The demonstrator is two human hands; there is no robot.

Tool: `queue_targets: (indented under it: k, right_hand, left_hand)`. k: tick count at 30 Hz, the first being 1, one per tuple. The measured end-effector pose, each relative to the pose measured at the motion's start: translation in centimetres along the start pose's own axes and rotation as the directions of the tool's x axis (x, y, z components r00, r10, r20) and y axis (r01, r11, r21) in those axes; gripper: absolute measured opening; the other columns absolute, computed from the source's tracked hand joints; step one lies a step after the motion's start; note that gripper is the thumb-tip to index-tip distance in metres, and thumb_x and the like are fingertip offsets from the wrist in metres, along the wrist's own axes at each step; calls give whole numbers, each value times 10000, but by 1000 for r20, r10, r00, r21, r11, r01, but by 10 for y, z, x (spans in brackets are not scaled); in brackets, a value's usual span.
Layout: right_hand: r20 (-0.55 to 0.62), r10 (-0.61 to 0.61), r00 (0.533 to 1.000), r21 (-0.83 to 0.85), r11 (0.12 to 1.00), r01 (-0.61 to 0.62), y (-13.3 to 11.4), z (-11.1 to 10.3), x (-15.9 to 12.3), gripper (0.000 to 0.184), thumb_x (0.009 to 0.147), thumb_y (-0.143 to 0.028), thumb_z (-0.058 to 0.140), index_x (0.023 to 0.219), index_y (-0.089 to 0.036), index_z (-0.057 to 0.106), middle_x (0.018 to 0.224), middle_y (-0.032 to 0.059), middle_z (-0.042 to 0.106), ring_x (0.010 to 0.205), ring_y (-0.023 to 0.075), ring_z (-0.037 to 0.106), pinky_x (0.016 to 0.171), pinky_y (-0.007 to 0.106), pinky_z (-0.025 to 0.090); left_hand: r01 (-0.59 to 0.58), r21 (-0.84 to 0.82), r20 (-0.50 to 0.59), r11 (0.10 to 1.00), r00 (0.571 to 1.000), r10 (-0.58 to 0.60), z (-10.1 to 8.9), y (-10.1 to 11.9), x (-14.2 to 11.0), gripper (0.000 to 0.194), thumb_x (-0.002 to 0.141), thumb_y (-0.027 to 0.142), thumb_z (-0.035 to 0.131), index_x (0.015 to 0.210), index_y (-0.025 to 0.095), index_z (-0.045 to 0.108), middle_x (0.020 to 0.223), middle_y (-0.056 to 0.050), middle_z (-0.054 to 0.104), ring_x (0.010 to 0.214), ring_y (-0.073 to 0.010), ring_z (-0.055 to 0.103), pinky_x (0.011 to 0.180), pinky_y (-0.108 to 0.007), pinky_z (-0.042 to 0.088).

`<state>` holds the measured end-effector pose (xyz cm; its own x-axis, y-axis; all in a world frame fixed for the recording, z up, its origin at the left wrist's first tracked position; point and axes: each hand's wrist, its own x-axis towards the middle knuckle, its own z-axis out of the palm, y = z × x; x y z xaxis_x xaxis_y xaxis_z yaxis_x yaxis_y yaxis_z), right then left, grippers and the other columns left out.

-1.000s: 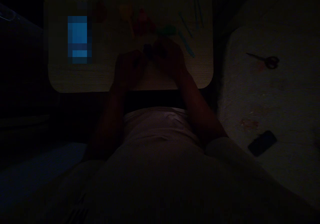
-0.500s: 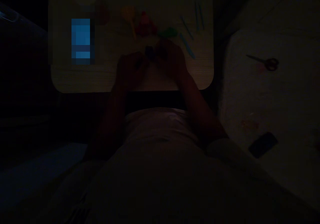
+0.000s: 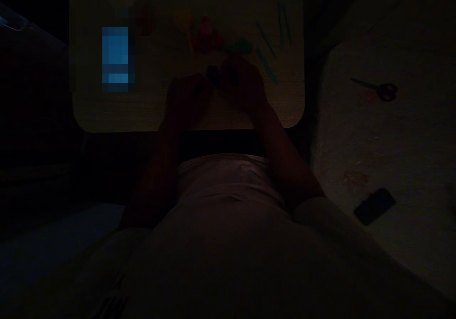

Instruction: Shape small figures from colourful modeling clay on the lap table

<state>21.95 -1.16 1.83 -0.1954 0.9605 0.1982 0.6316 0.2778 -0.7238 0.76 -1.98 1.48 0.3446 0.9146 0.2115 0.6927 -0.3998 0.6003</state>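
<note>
The scene is very dark. My left hand (image 3: 187, 96) and my right hand (image 3: 240, 84) meet over a small wooden table (image 3: 142, 112), fingers curled inward. Between their fingertips sits a small dark lump (image 3: 213, 73); both hands pinch it. Just beyond the hands lie a red lump (image 3: 205, 36), a green piece (image 3: 239, 47) and a yellow tool (image 3: 185, 22). What the dark lump is made of I cannot make out.
A glowing blue screen (image 3: 115, 59) lies on the table's left part. Several thin teal sticks (image 3: 270, 43) lie at its right. On the pale surface to the right rest scissors (image 3: 381, 90) and a dark phone (image 3: 375, 206).
The hands stay together on the dark lump, with only small finger shifts. The view moved slightly between the first frame and now.
</note>
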Motion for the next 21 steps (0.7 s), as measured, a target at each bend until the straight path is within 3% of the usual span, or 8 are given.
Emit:
queue_targets:
  k: [5, 10, 17, 21]
  right_hand:
    - [-2, -19, 1000, 42, 999, 19, 6, 4, 2, 209, 859, -521, 568, 1007, -383, 620, 1161, 21, 722, 1095, 291, 605, 971, 448, 495]
    - [-29, -9, 1000, 68, 998, 11, 6, 5, 3, 261, 835, -580, 565, 986, -374, 616, 1149, 16, 728, 1072, 287, 609, 965, 448, 488]
    - [-10, 18, 1000, 74, 997, -17, 9, 7, 6, 277, 773, -601, 578, 971, -409, 603, 1167, 2, 735, 1132, 294, 595, 998, 474, 465]
    - [5, 7, 1000, 52, 999, -7, 9, 7, 6, 285, 816, -612, 575, 991, -391, 610, 1174, 9, 733, 1153, 300, 588, 1009, 478, 467]
  left_hand:
    - [21, -54, -6, 998, 1000, -21, 2, -2, 0, 374, 1007, 628, 566, 955, 281, 695, 955, -25, 761, 998, -281, 681, 908, -466, 488]
    - [42, -43, 16, 998, 999, -41, 1, -2, 2, 411, 997, 680, 552, 958, 293, 684, 897, 17, 749, 989, -256, 649, 937, -459, 477]
    - [17, -13, -10, 1000, 1000, -17, 2, -2, 1, 399, 1021, 628, 549, 952, 260, 690, 948, 5, 752, 918, -232, 645, 889, -442, 478]
    - [12, 5, 1, 1000, 1000, -12, 2, -3, 1, 349, 1032, 589, 561, 955, 276, 695, 958, 3, 751, 911, -235, 654, 872, -446, 479]
